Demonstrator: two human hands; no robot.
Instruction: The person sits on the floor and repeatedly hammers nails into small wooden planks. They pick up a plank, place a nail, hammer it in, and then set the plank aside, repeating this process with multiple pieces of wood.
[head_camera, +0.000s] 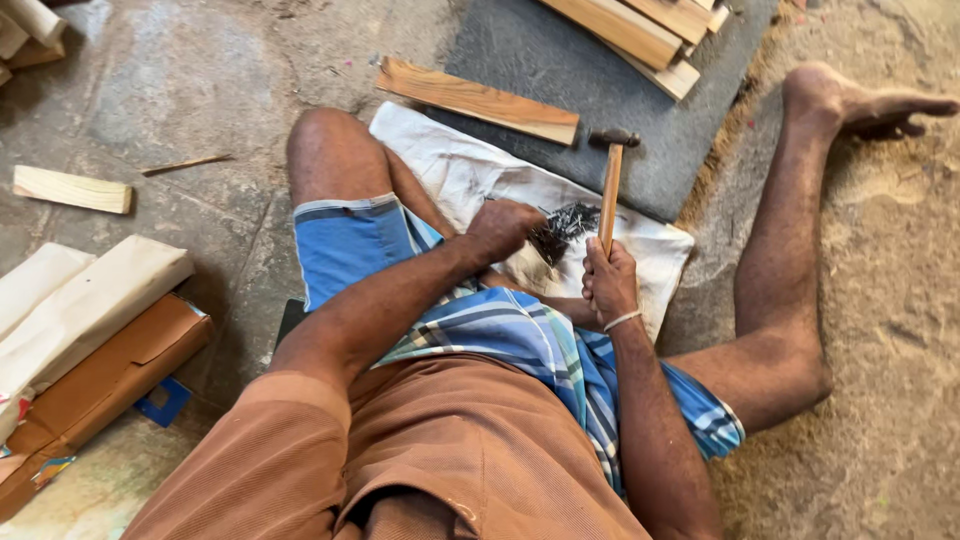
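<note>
head view. the person sits on the stone floor (200, 90) with legs spread, and a white cloth sheet (460, 170) lies on the floor between them.

the right hand (610, 282) is clenched around the lower end of the pale wooden handle of a hammer with a dark metal head (610, 190). the handle stands nearly upright in the picture; its long axis runs from the fist away from the body, with the head at the far end, over the edge of a grey stone slab (560, 70).

the left hand (505, 228) rests on the white cloth sheet with fingers curled down at the near edge of a loose heap of small dark metal nails (565, 222). whether the fingers pinch a nail cannot be told; the fingertips are hidden.

key relation: the heap of nails lies between the two hands, just right of the left hand and just left of the hammer handle. the left hand is the nearer one and touches the heap's edge.

a flat brown wooden plank (480, 100) lies on the floor beyond the cloth, its long axis slanting across the picture. a stack of pale wooden strips (640, 30) rests on the slab, well apart from the hands. cardboard packages (90, 340) lie to the person's left.
</note>
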